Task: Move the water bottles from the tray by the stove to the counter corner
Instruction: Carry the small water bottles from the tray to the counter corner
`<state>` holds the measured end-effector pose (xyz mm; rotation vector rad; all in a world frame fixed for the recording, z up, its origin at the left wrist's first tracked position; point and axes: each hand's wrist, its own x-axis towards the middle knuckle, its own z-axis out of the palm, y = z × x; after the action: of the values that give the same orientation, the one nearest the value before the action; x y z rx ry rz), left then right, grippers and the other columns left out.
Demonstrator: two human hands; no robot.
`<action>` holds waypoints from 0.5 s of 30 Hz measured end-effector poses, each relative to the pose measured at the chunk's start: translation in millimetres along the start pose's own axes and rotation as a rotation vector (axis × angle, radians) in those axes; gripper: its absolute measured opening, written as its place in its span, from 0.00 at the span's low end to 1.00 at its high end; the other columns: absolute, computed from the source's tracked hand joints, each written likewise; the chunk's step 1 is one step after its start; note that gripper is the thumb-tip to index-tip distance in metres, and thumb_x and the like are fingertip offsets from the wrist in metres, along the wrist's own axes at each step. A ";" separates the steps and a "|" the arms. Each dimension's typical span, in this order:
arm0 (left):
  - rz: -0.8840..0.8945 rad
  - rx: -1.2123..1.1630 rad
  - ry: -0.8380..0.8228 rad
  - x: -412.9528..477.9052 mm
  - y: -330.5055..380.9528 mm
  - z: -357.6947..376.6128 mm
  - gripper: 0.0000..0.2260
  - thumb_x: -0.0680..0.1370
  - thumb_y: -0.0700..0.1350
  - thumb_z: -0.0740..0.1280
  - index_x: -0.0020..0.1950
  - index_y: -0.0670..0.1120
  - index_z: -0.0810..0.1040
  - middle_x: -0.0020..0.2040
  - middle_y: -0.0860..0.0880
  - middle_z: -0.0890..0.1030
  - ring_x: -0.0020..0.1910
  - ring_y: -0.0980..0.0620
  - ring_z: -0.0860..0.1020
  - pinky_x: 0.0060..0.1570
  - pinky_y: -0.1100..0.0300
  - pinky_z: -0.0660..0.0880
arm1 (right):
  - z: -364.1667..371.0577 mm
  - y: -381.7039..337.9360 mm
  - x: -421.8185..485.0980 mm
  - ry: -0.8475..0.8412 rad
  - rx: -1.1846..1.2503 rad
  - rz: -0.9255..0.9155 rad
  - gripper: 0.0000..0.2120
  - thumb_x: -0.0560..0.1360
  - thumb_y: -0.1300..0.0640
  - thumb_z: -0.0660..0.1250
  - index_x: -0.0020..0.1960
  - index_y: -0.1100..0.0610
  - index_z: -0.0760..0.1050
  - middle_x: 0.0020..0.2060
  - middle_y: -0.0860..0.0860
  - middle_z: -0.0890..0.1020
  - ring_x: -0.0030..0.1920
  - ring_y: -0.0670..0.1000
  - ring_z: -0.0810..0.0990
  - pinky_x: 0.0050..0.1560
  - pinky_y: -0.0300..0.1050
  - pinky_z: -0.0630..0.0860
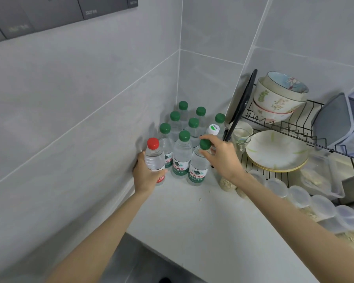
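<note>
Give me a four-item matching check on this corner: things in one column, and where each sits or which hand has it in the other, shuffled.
Things
1. red-cap bottle
2. nearest green-cap bottle
3. bowls
4. plates

Places
A. stacked on the upper tier of the rack
B. pinched at the cap by the right hand
C. on the rack's lower tier
D. gripped round the body by the left hand

Pairs: 1-D, 2-B, 3-A, 4-C
</note>
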<state>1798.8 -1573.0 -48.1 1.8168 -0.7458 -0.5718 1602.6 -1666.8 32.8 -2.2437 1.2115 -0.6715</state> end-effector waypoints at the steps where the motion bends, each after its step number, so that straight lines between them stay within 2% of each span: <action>1: -0.008 -0.001 0.005 -1.7 -1.0 -0.6 0.29 0.61 0.37 0.79 0.57 0.47 0.71 0.50 0.51 0.78 0.48 0.49 0.77 0.47 0.60 0.71 | -1.2 0.3 -1.0 -0.009 0.014 0.006 0.20 0.74 0.58 0.71 0.64 0.53 0.73 0.49 0.54 0.83 0.48 0.55 0.82 0.53 0.51 0.79; 3: -0.019 -0.012 0.009 -7.5 -2.4 -2.0 0.28 0.63 0.35 0.78 0.59 0.44 0.71 0.53 0.48 0.78 0.51 0.47 0.77 0.50 0.57 0.72 | -7.7 -0.4 -6.2 -0.034 0.035 0.018 0.21 0.75 0.60 0.69 0.67 0.53 0.72 0.53 0.54 0.83 0.51 0.54 0.81 0.56 0.44 0.77; 5: -0.034 -0.049 0.005 -13.9 -1.8 -4.2 0.26 0.67 0.35 0.76 0.61 0.42 0.70 0.57 0.45 0.77 0.55 0.46 0.77 0.55 0.52 0.74 | -17.3 -3.1 -13.4 -0.052 0.023 0.019 0.24 0.76 0.60 0.68 0.70 0.53 0.69 0.61 0.51 0.80 0.53 0.51 0.80 0.54 0.34 0.71; 6: -0.043 -0.074 0.001 -18.0 1.4 -5.3 0.24 0.69 0.35 0.74 0.62 0.43 0.69 0.58 0.46 0.77 0.56 0.46 0.77 0.57 0.52 0.74 | -22.6 -4.1 -18.0 -0.053 0.029 0.016 0.25 0.76 0.59 0.68 0.71 0.54 0.68 0.64 0.49 0.78 0.56 0.50 0.80 0.55 0.32 0.68; 9: -0.030 -0.136 0.011 -35.2 17.9 -9.8 0.18 0.73 0.35 0.70 0.58 0.48 0.69 0.53 0.53 0.76 0.56 0.49 0.76 0.56 0.56 0.72 | -41.4 -5.7 -36.3 -0.037 0.119 0.011 0.25 0.76 0.58 0.68 0.72 0.54 0.68 0.66 0.47 0.76 0.67 0.45 0.73 0.65 0.35 0.68; 11: -0.037 -0.182 0.017 -48.0 29.6 -12.9 0.18 0.74 0.34 0.68 0.60 0.49 0.68 0.54 0.54 0.75 0.57 0.51 0.76 0.57 0.57 0.72 | -53.8 -7.9 -49.9 -0.039 0.202 0.007 0.24 0.76 0.59 0.69 0.70 0.52 0.70 0.65 0.44 0.77 0.67 0.42 0.73 0.68 0.41 0.69; 13: -0.044 -0.209 0.001 -65.6 41.9 -15.6 0.19 0.75 0.36 0.67 0.62 0.50 0.68 0.57 0.54 0.74 0.59 0.53 0.74 0.57 0.59 0.73 | -66.6 -11.6 -65.5 -0.031 0.293 -0.013 0.22 0.76 0.61 0.68 0.68 0.50 0.72 0.61 0.42 0.79 0.64 0.38 0.74 0.68 0.45 0.71; 15: -0.048 -0.209 -0.035 -90.1 58.0 -16.9 0.21 0.76 0.37 0.66 0.67 0.49 0.68 0.63 0.53 0.72 0.61 0.53 0.73 0.48 0.67 0.73 | -80.7 -12.4 -83.5 -0.017 0.345 -0.034 0.20 0.76 0.62 0.68 0.66 0.49 0.73 0.58 0.42 0.81 0.61 0.36 0.76 0.65 0.48 0.74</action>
<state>1735.0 -1512.6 15.6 1.6383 -0.6428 -0.6890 1519.1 -1604.9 86.0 -1.9811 0.9671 -0.8058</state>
